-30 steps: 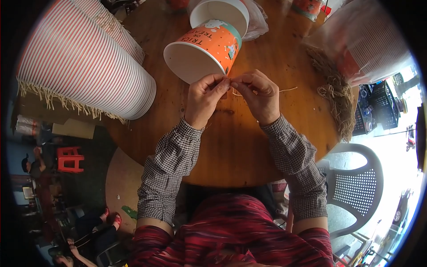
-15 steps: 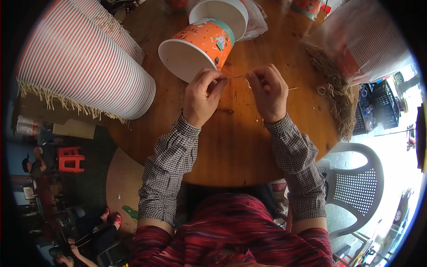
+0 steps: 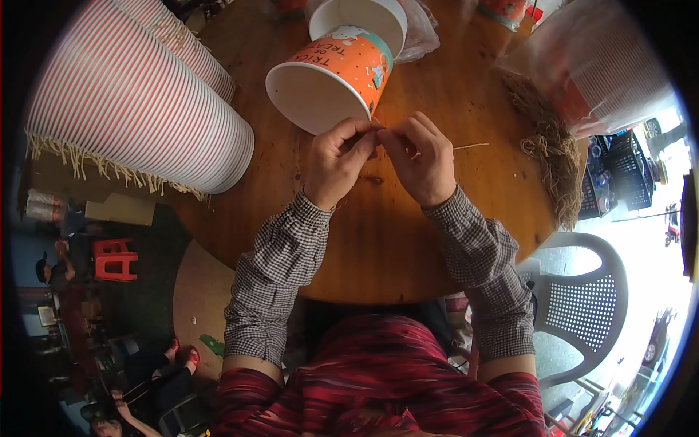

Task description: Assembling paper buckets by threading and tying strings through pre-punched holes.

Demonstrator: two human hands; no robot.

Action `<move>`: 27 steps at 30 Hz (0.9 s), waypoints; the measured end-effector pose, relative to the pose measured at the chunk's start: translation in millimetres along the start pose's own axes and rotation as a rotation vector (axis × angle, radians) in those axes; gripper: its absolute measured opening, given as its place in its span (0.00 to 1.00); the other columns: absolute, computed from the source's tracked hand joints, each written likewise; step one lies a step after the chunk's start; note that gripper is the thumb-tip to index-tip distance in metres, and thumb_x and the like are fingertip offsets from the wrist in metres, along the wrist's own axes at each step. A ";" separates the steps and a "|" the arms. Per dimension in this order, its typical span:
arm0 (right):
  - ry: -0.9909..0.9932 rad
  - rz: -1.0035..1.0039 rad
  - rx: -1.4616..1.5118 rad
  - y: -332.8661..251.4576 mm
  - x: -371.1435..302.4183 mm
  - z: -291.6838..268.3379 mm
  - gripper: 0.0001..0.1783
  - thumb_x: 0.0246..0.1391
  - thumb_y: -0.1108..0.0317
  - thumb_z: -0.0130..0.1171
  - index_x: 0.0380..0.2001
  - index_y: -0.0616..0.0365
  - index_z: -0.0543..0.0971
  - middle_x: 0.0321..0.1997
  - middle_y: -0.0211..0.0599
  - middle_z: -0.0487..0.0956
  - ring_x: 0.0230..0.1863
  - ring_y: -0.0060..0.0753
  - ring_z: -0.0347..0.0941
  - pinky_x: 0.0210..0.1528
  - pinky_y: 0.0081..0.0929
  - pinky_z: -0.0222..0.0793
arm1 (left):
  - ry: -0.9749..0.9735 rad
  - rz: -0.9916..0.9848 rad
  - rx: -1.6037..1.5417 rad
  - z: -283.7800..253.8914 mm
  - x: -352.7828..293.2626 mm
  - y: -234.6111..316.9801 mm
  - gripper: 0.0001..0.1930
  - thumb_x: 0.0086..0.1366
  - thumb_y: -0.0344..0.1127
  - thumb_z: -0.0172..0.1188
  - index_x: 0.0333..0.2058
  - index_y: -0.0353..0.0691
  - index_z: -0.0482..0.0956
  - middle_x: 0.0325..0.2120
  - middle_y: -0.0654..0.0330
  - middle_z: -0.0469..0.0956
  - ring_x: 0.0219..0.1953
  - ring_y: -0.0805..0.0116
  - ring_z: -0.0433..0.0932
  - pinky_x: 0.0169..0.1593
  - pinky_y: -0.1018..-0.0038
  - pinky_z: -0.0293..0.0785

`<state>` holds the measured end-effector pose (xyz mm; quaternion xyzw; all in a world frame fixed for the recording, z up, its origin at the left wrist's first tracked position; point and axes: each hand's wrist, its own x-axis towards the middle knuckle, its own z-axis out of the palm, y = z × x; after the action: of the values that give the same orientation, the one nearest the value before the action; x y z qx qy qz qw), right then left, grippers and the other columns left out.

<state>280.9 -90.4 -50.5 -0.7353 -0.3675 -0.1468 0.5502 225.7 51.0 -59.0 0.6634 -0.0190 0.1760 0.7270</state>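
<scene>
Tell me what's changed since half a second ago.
The left hand and right hand have come together by the thin cord that was stretched between them. The orange paper bucket has shifted slightly right. Any grip change is hidden. The nested bucket stack, twine bundle and gray plastic chair stayed put.

Bare wood: we could pass over the tabletop [image 3: 371, 247] between our forearms [image 3: 278, 269], or right of the right hand [image 3: 419, 156] up to the twine bundle [image 3: 559, 164]. Blocking us: orange bucket [image 3: 344, 62] ahead, striped cup stack [image 3: 153, 109] leftward.
</scene>
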 end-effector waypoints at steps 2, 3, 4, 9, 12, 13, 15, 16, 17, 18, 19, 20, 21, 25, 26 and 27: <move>-0.003 0.038 0.010 -0.1 0.7 -1.6 0.09 0.50 0.71 0.62 0.23 0.62 0.74 0.24 0.36 0.72 0.22 0.32 0.70 0.24 0.28 0.68 | -0.030 0.134 0.213 -1.2 -0.2 -3.1 0.06 0.60 0.25 0.59 0.35 0.31 0.77 0.24 0.66 0.75 0.26 0.81 0.73 0.28 0.84 0.70; -0.006 0.075 0.020 0.2 1.2 -2.0 0.09 0.51 0.70 0.62 0.23 0.63 0.74 0.23 0.37 0.72 0.21 0.31 0.70 0.24 0.26 0.67 | -0.030 0.133 0.213 0.3 -0.6 -2.4 0.06 0.60 0.25 0.59 0.35 0.31 0.77 0.24 0.66 0.75 0.26 0.81 0.73 0.28 0.84 0.70; -0.006 0.076 0.020 0.8 1.3 -1.4 0.09 0.51 0.70 0.62 0.23 0.63 0.74 0.23 0.37 0.72 0.21 0.31 0.70 0.24 0.26 0.67 | -0.006 0.191 0.283 3.2 -1.4 -1.4 0.05 0.58 0.24 0.60 0.35 0.31 0.78 0.25 0.64 0.76 0.26 0.79 0.74 0.28 0.82 0.71; 0.007 0.220 0.115 3.8 -2.0 4.9 0.10 0.51 0.70 0.61 0.22 0.65 0.73 0.21 0.37 0.72 0.20 0.29 0.68 0.24 0.24 0.65 | 0.042 0.295 0.491 5.5 -0.8 -8.7 0.05 0.55 0.23 0.63 0.32 0.31 0.78 0.27 0.58 0.78 0.28 0.73 0.78 0.27 0.78 0.74; -0.002 0.226 0.090 9.0 -2.9 4.5 0.11 0.52 0.69 0.61 0.22 0.65 0.73 0.21 0.38 0.72 0.21 0.27 0.68 0.25 0.24 0.65 | 0.053 0.348 0.539 6.5 -0.3 -9.3 0.05 0.55 0.24 0.64 0.30 0.32 0.79 0.27 0.58 0.78 0.27 0.70 0.79 0.28 0.77 0.75; 0.000 0.227 0.088 9.8 -3.4 3.1 0.11 0.52 0.69 0.61 0.22 0.65 0.73 0.21 0.38 0.72 0.21 0.27 0.68 0.25 0.24 0.65 | 0.036 0.358 0.584 5.0 0.7 -9.0 0.04 0.56 0.24 0.63 0.31 0.32 0.79 0.27 0.58 0.79 0.28 0.71 0.79 0.30 0.78 0.75; -0.011 0.259 0.177 10.5 -3.7 0.9 0.10 0.53 0.69 0.61 0.25 0.64 0.75 0.22 0.34 0.75 0.22 0.22 0.68 0.25 0.22 0.65 | 0.020 0.368 0.635 1.4 0.5 -6.3 0.04 0.57 0.25 0.63 0.32 0.32 0.79 0.27 0.59 0.79 0.28 0.73 0.79 0.31 0.78 0.76; -0.011 0.258 0.179 11.2 -3.1 -1.0 0.10 0.53 0.69 0.61 0.25 0.64 0.75 0.22 0.34 0.75 0.22 0.22 0.68 0.25 0.22 0.65 | 0.039 0.214 0.458 0.1 -0.6 -4.8 0.05 0.58 0.26 0.62 0.33 0.31 0.80 0.29 0.60 0.80 0.29 0.74 0.79 0.33 0.79 0.76; -0.014 0.361 0.344 13.0 -1.4 -4.2 0.07 0.54 0.68 0.61 0.29 0.62 0.77 0.25 0.30 0.77 0.24 0.18 0.68 0.27 0.19 0.66 | 0.056 0.061 0.277 -0.7 -0.9 -3.7 0.05 0.60 0.27 0.61 0.34 0.31 0.80 0.30 0.60 0.81 0.31 0.76 0.79 0.34 0.80 0.77; -0.017 0.464 0.509 14.8 0.1 -6.8 0.07 0.55 0.68 0.61 0.34 0.60 0.79 0.28 0.25 0.79 0.26 0.14 0.68 0.29 0.16 0.66 | 0.040 0.058 0.217 -2.4 -0.8 -1.9 0.08 0.63 0.30 0.58 0.37 0.30 0.80 0.32 0.60 0.81 0.32 0.77 0.79 0.36 0.80 0.78; -0.017 0.462 0.508 16.9 0.9 -8.5 0.07 0.55 0.68 0.61 0.34 0.60 0.79 0.28 0.25 0.79 0.26 0.14 0.68 0.29 0.16 0.66 | 0.040 0.059 0.216 -2.0 -0.4 -1.0 0.08 0.63 0.30 0.58 0.37 0.30 0.80 0.32 0.60 0.81 0.32 0.77 0.79 0.36 0.80 0.78; -0.089 0.425 0.465 19.0 0.9 -9.3 0.08 0.54 0.68 0.62 0.35 0.59 0.79 0.29 0.25 0.79 0.26 0.13 0.68 0.30 0.15 0.67 | 0.040 0.052 0.161 -1.8 -0.5 0.0 0.09 0.64 0.31 0.57 0.37 0.31 0.79 0.32 0.60 0.81 0.32 0.76 0.79 0.37 0.79 0.78; -0.161 0.387 0.422 20.8 0.6 -9.2 0.09 0.53 0.68 0.63 0.37 0.59 0.80 0.29 0.25 0.79 0.26 0.13 0.68 0.30 0.15 0.67 | 0.040 0.044 0.106 -1.7 -0.7 0.5 0.10 0.65 0.32 0.57 0.38 0.31 0.79 0.32 0.60 0.80 0.32 0.75 0.79 0.37 0.79 0.78; -0.125 0.320 0.462 25.3 -2.8 -0.5 0.10 0.51 0.69 0.64 0.38 0.58 0.80 0.30 0.24 0.79 0.27 0.12 0.69 0.31 0.15 0.67 | 0.034 0.039 0.137 -1.7 -2.8 1.0 0.10 0.66 0.33 0.56 0.39 0.31 0.79 0.32 0.60 0.80 0.33 0.75 0.79 0.38 0.79 0.78; -0.103 0.334 0.478 23.3 -2.3 0.6 0.10 0.51 0.69 0.65 0.37 0.58 0.81 0.30 0.24 0.79 0.27 0.12 0.69 0.31 0.15 0.67 | 0.021 0.039 0.141 -1.6 -3.3 1.3 0.10 0.66 0.33 0.56 0.39 0.31 0.79 0.32 0.60 0.80 0.33 0.76 0.79 0.38 0.79 0.78; -0.081 0.348 0.494 22.2 -2.3 1.5 0.09 0.50 0.70 0.65 0.37 0.57 0.81 0.31 0.25 0.79 0.27 0.12 0.70 0.31 0.16 0.68 | 0.008 0.039 0.147 -1.9 -4.0 1.4 0.10 0.66 0.33 0.56 0.38 0.31 0.78 0.32 0.60 0.80 0.34 0.76 0.79 0.38 0.79 0.78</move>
<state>294.7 -92.7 -68.0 -0.6363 -0.2821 0.0732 0.7143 221.2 52.0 -58.9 0.7137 -0.0162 0.1936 0.6730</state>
